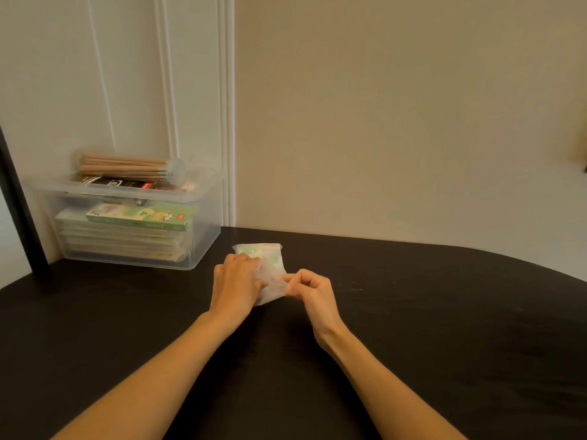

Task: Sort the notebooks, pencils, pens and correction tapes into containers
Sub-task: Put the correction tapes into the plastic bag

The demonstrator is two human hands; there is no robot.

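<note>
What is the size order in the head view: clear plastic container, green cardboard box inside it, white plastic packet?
Largest: Clear plastic container
Unranked: Green cardboard box and white plastic packet look too alike; the packet is partly covered and nearer the camera.

Little can be read with any certainty. On the green box (139, 217) inside the clear container (203, 249), dark capitals near its left end look like "IHOL", though they are small and may be upside down; a small red tag near its right end is too small to read. The black box (124, 183) higher in the container carries blurred white letters and a red logo, neither legible. The pale packet (270, 249) on the table has a pink strip along its far edge, its print unreadable.
</note>
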